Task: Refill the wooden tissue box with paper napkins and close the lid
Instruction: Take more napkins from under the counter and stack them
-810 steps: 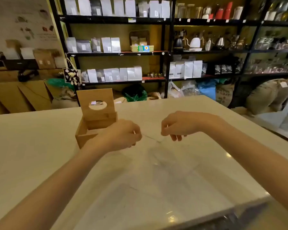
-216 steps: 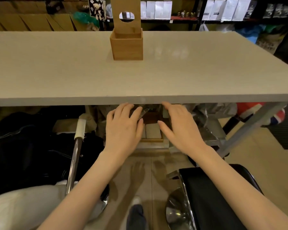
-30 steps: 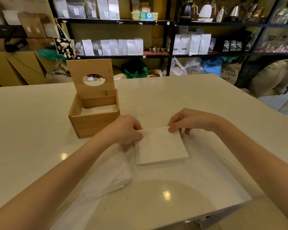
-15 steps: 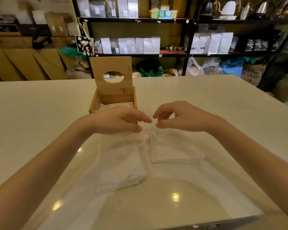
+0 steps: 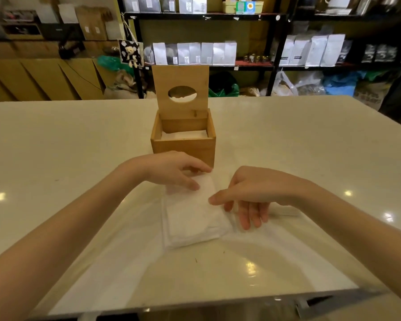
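The wooden tissue box [image 5: 183, 148] stands mid-table, its lid [image 5: 180, 75] with an oval hole hinged upright. White napkins [image 5: 183, 135] lie low inside it. In front of the box a stack of white napkins [image 5: 192, 221] rests on the table inside loose clear plastic wrap [image 5: 162, 269]. My left hand [image 5: 171, 170] pinches the stack's far end between thumb and fingers. My right hand [image 5: 248, 195] hovers just right of the stack, fingers spread and pointing down, holding nothing. A second white stack [image 5: 285, 211] shows partly behind my right hand.
The pale table [image 5: 56, 147] runs wide to both sides, with its near edge [image 5: 218, 302] close to me. Black shelves [image 5: 206, 16] with white bags, jars and kettles stand beyond the far edge, and cardboard boxes [image 5: 44, 77] sit at the back left.
My hands were pinched together over the wrap. Now they are apart: the left one holds the left stack's far end, and the right one has opened and dropped beside it.
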Available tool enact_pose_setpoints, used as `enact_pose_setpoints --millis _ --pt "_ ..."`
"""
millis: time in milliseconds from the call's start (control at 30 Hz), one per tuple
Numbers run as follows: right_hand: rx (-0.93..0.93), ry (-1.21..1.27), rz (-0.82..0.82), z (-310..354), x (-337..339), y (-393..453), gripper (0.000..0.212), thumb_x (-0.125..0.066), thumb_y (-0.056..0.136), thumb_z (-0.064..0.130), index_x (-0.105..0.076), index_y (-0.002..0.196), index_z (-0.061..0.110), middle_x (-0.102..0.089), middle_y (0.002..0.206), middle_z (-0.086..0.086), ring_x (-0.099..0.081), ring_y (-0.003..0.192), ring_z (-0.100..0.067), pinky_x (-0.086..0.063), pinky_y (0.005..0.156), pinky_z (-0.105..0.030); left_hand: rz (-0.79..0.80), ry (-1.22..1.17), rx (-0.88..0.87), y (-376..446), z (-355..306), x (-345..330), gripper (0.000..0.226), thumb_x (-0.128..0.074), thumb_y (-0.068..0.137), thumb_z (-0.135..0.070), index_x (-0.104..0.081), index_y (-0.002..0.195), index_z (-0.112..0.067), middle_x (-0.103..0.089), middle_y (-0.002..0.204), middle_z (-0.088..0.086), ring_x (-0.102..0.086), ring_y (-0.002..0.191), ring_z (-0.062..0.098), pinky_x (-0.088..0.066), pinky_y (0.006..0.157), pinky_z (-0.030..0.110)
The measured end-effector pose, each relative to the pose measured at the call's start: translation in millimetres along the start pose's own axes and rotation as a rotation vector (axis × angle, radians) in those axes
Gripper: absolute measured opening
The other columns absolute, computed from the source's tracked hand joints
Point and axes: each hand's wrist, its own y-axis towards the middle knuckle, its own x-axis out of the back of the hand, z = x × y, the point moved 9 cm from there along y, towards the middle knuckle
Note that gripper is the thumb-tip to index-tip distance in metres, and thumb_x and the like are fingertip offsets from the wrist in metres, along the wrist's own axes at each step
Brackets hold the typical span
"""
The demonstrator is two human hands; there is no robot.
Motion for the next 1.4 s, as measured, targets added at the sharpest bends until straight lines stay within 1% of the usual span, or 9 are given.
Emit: enact_pose_setpoints --millis 200,400,600,767,867,1000,1100,1333,1400 --pt "-0.086 0.040 0.018 -7 -12 -2 0.051 -0.067 0.075 0.046 -0.068 0.088 -0.004 -0.071 0.060 -0.012 -0.061 0.040 -0.016 -0.049 0.042 -0.020 0.018 0.127 0.079 -4 10 -2 0.062 -0.069 0.079 -0.035 -0.045 0.135 -0.027 -0.048 0.134 -0.009 -0.045 0.120 0.012 -0.036 0.096 0.023" --pt "-0.046 0.022 0.033 -2 -27 0 0.031 -0.072 0.075 0.030 -0.066 0.065 0.002 -0.064 0.045 -0.002 -0.053 0.034 -0.010 -0.045 0.040 -0.019 0.029 0.108 0.098 -7 9 -9 0.054 -0.075 0.074 -0.029 -0.053 0.123 -0.021 -0.058 0.113 -0.006 -0.055 0.104 0.015 -0.047 0.088 0.025" --pt "-0.032 0.002 -0.020 -5 -27 2 0.036 -0.073 0.070 0.033 -0.057 0.048 0.009 -0.055 0.043 -0.003 -0.041 0.035 -0.013 -0.036 0.045 -0.023 0.043 -0.005 0.103 -9 13 -14 0.037 -0.074 0.075 -0.024 -0.057 0.107 -0.021 -0.062 0.108 -0.003 -0.058 0.099 0.017 -0.047 0.082 0.025" --pt "0.016 0.064 -0.017 -5 -18 -4 0.029 -0.075 0.068 0.033 -0.057 0.061 0.011 -0.047 0.046 -0.001 -0.034 0.038 -0.013 -0.029 0.044 -0.023 0.035 -0.152 0.082 -11 13 -12 0.044 -0.077 0.073 -0.022 -0.053 0.109 -0.026 -0.058 0.103 -0.011 -0.056 0.102 0.014 -0.046 0.082 0.021" --pt "0.044 0.146 -0.043 -7 0 -11 0.024 -0.076 0.067 0.029 -0.059 0.073 0.013 -0.042 0.049 0.003 -0.034 0.046 -0.012 -0.026 0.042 -0.022 0.044 -0.358 0.053 -13 9 -7 0.041 -0.075 0.073 -0.017 -0.054 0.104 -0.033 -0.061 0.104 -0.015 -0.058 0.098 0.007 -0.048 0.079 0.019" --pt "0.097 0.260 -0.135 -13 35 -21 0.014 -0.072 0.072 0.024 -0.066 0.061 0.018 -0.059 0.063 0.006 -0.054 0.065 -0.012 -0.042 0.052 -0.022 -0.058 -0.612 0.048 -6 2 6 0.046 -0.074 0.073 -0.013 -0.055 0.109 -0.032 -0.063 0.110 -0.011 -0.058 0.104 0.010 -0.049 0.085 0.025" --pt "0.096 0.347 -0.195 -26 62 -27 0.009 -0.068 0.078 0.021 -0.070 0.070 0.018 -0.068 0.075 0.001 -0.063 0.069 -0.014 -0.051 0.063 -0.027 -0.109 -0.748 0.038 3 -10 10 0.055 -0.073 0.074 -0.013 -0.052 0.123 -0.026 -0.062 0.117 -0.007 -0.058 0.107 0.014 -0.050 0.085 0.026" --pt "0.040 0.519 -0.292 -70 105 -28 0.011 -0.065 0.082 0.016 -0.070 0.090 0.011 -0.066 0.097 -0.009 -0.060 0.089 -0.023 -0.050 0.091 -0.039 -0.122 -1.146 -0.012 15 -38 8 0.017 -0.057 0.088 -0.020 -0.064 0.103 -0.016 -0.075 0.092 -0.001 -0.073 0.079 0.012 -0.059 0.070 0.023" --pt "0.016 0.514 -0.300 -82 108 -26 0.019 -0.067 0.081 0.018 -0.070 0.097 0.008 -0.067 0.102 -0.010 -0.061 0.093 -0.023 -0.049 0.092 -0.039 -0.144 -1.149 -0.001 20 -42 6 0.012 -0.055 0.089 -0.018 -0.065 0.096 -0.015 -0.077 0.081 -0.001 -0.074 0.072 0.012 -0.059 0.067 0.025"
